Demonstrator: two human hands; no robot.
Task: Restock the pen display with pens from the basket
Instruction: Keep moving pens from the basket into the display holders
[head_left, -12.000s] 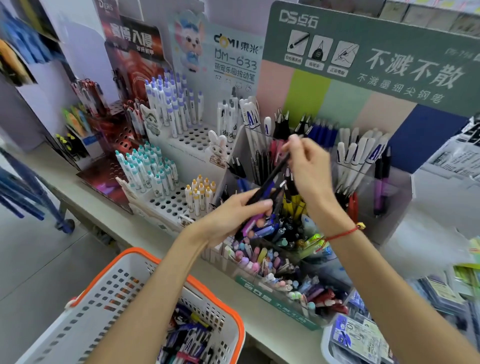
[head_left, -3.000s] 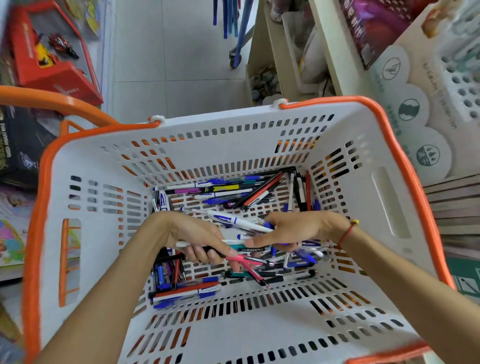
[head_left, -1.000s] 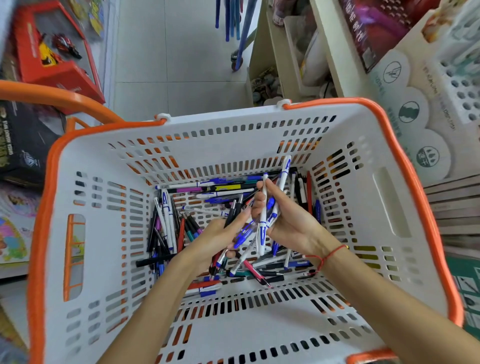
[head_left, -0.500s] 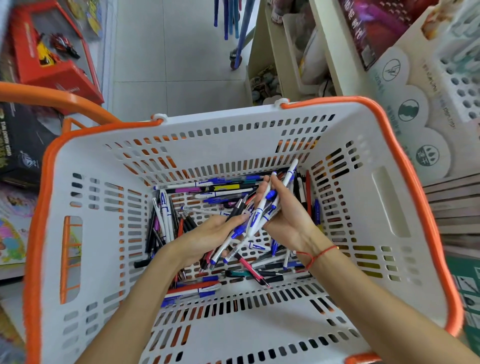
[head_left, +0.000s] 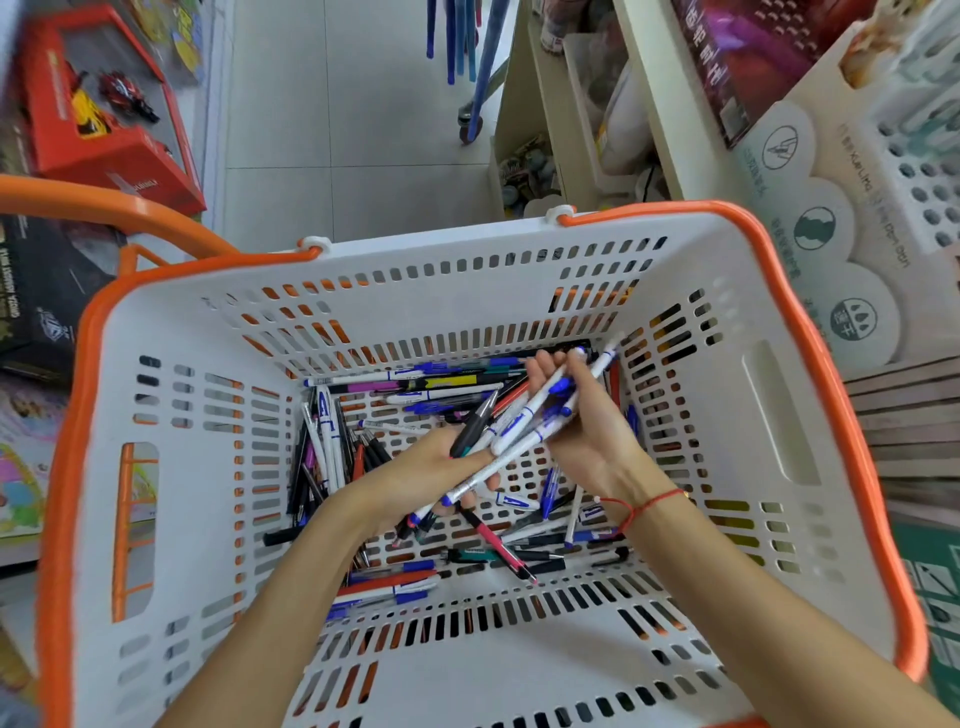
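A single head-worn camera looks steeply down from above into the white basket (head_left: 769, 395), near enough that its orange rim runs off the bottom edge. The wide lens bows the basket's walls. Both forearms enter from the bottom corners. Beyond the far rim lies the tiled floor (head_left: 337, 104); the pen display (head_left: 883, 171) fills the top right corner.

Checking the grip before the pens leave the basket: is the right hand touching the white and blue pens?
Touching. The head view shows the right hand with the white and blue pens lying across its palm and fingers.
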